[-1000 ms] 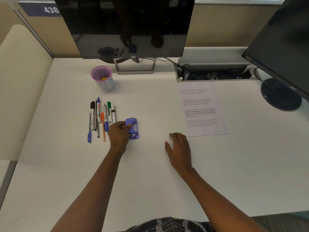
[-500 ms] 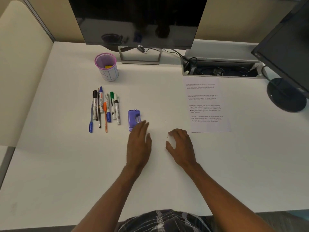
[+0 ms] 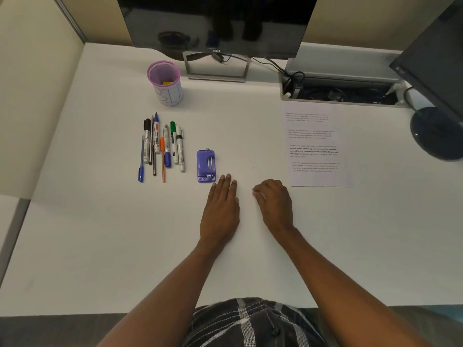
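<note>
My left hand (image 3: 220, 209) lies flat on the white desk (image 3: 100, 234), fingers straight, its fingertips just right of and below a small purple hole punch (image 3: 206, 166) without touching it. My right hand (image 3: 274, 204) rests on the desk beside it with fingers loosely curled under, holding nothing. Left of the punch, several pens and markers (image 3: 162, 146) lie side by side in a row.
A purple mesh pen cup (image 3: 166, 83) stands at the back left. A printed sheet of paper (image 3: 317, 144) lies at the right. A Dell monitor (image 3: 215, 23) stands at the back, a second monitor's base (image 3: 436, 134) at far right, and an open cable tray (image 3: 338, 92) between them.
My left hand has let go of the purple punch and drawn back to the right, now lying flat beside my right hand. The punch stays on the desk.
</note>
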The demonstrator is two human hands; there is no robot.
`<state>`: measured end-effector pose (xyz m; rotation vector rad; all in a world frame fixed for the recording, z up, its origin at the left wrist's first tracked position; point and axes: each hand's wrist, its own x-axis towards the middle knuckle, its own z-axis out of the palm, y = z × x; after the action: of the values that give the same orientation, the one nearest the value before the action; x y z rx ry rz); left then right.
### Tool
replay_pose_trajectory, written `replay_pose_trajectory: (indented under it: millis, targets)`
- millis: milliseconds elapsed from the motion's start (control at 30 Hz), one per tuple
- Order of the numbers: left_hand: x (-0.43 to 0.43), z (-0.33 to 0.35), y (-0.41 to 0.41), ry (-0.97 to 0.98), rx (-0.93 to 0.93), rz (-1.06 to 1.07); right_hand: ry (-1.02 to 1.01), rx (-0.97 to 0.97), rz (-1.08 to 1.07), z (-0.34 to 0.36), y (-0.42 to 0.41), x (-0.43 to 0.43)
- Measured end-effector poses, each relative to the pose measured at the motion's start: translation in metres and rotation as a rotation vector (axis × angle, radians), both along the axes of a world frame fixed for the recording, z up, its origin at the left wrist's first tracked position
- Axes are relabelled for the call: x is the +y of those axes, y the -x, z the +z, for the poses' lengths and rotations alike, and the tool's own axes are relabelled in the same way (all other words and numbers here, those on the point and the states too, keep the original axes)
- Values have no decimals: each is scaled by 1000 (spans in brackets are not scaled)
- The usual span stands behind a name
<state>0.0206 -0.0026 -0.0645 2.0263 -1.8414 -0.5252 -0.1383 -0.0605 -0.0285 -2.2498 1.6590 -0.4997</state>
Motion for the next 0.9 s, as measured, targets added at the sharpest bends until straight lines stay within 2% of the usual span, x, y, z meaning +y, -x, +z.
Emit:
replay_pose_trajectory:
  millis: [267,567,900]
  targets:
    - [0,2,1,-14,-39,-4,-74,142,39,3,-5,-9]
    - [-1,4,4,-6,-70,-2,-108,-28,22,16,-1,-33]
    - [-4,1,3,-38,-31,-12,-51,-194,109,75,-66,-149]
